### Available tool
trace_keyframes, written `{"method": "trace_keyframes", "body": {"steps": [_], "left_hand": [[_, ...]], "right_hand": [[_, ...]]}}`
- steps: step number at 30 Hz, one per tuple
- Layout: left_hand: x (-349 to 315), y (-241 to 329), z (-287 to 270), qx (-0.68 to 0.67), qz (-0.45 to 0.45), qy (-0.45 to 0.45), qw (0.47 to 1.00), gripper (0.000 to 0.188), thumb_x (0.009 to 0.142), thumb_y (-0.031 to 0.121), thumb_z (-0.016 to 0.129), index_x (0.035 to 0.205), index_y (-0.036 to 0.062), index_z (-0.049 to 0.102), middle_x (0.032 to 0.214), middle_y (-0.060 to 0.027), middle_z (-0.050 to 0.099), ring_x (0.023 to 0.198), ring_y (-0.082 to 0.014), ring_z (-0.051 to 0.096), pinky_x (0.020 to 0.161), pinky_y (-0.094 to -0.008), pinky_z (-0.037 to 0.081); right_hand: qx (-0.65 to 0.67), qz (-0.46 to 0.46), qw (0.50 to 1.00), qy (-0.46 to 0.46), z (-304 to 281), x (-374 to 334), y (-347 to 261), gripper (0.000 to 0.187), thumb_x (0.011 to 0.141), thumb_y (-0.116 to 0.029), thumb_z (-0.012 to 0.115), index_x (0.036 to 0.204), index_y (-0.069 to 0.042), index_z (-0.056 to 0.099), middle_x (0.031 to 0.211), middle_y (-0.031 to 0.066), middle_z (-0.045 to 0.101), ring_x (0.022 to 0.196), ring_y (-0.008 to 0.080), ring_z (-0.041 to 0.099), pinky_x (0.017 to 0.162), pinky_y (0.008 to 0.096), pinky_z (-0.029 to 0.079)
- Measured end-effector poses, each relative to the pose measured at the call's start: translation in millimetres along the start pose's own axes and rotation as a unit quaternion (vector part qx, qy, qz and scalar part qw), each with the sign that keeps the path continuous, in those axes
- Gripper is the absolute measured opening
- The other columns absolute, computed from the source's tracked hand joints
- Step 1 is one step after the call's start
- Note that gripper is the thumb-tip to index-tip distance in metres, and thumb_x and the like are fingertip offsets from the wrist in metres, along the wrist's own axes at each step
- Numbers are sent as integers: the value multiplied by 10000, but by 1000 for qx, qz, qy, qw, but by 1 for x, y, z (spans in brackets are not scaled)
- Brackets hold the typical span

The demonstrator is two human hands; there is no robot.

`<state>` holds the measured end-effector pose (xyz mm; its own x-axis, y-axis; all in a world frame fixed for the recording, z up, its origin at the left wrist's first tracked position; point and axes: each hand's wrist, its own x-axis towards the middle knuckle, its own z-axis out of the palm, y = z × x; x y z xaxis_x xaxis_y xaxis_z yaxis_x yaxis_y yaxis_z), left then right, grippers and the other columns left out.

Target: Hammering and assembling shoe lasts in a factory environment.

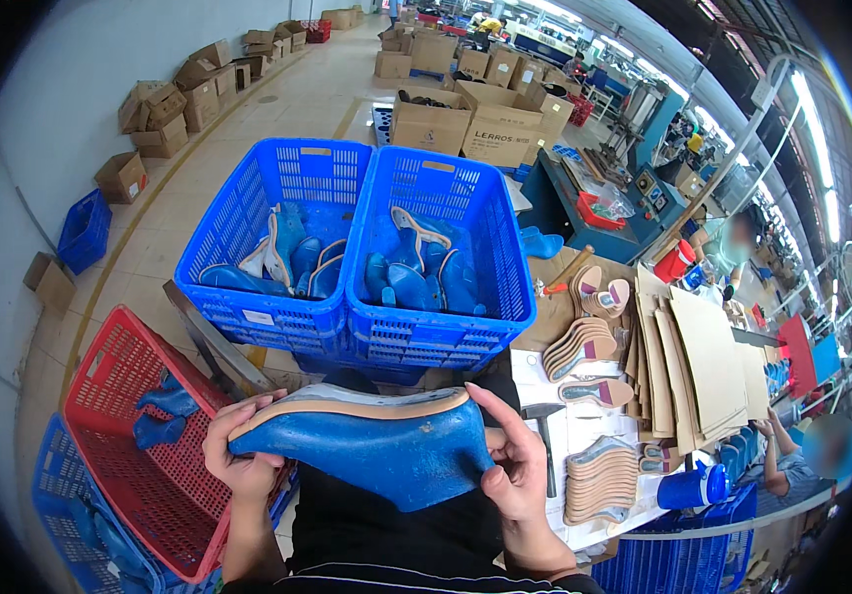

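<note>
Both hands grip one blue shoe last (372,445) over the lap, left hand (243,455) closed round its toe at nine o'clock, right hand (515,470) pinching the heel at three, tan insole up for viewing, blue crates (347,317) at twelve.

A large factory hall is seen from above. A pale wall (70,89) runs along the left, with cardboard boxes (174,99) stacked at its foot on a glossy beige floor (317,94) marked by a yellow line (139,213). More boxes (466,119) are piled in the far middle. On the right, a workbench (584,436) is covered with white paper, and blue machines (634,188) are lined up beyond it. Long strip lights (807,109) are hung from the dark ceiling at the far right.
</note>
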<state>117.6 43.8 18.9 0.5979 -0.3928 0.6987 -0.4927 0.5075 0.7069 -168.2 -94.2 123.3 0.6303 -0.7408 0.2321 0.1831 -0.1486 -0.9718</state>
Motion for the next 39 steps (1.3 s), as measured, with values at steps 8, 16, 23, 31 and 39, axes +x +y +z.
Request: {"method": "trace_keyframes", "body": {"steps": [8, 16, 23, 31, 39], "left_hand": [[-5, -16, -4, -19, -17, 40, 999, 770, 838, 559, 868, 1261, -28, 607, 1181, -221, 696, 1084, -393, 741, 959, -614, 637], [-1, -17, 2, -26, -17, 51, 998, 773, 846, 565, 864, 1273, -21, 598, 1182, -218, 695, 1093, -398, 737, 961, -612, 637], [-2, -20, 4, -2, -33, 49, 998, 763, 853, 582, 861, 1262, -11, 611, 1187, -184, 702, 1109, -335, 734, 998, -530, 613], [1, -18, 3, 15, -20, 19, 1000, 753, 847, 535, 864, 1270, -33, 608, 1181, -201, 693, 1100, -376, 733, 972, -637, 633], [3, -19, 1, 13, -17, -11, 1000, 750, 826, 498, 884, 1269, -40, 608, 1181, -201, 694, 1096, -371, 742, 968, -626, 634]], "right_hand": [[-26, -1, 999, -34, 3, 3, 0, 918, 973, -369, 821, 1631, 91, 377, 803, 25, 685, 733, 56, 583, 727, 192, 445], [-17, -29, 999, -3, 11, 0, 10, 1115, 933, -604, 785, 1639, 101, 288, 1029, 175, 780, 971, 183, 740, 904, 268, 528], [-50, -30, 998, 3, 8, 1, 6, 1130, 926, -641, 785, 1627, 114, 321, 1102, 208, 785, 1063, 207, 743, 962, 290, 526], [-64, -14, 998, 17, 5, 4, 6, 1104, 933, -667, 768, 1609, 113, 375, 962, 140, 780, 921, 131, 722, 872, 245, 521], [-74, 0, 997, 16, 0, 9, 12, 1083, 931, -692, 754, 1595, 93, 415, 834, 82, 754, 767, 84, 665, 737, 206, 459]]}}
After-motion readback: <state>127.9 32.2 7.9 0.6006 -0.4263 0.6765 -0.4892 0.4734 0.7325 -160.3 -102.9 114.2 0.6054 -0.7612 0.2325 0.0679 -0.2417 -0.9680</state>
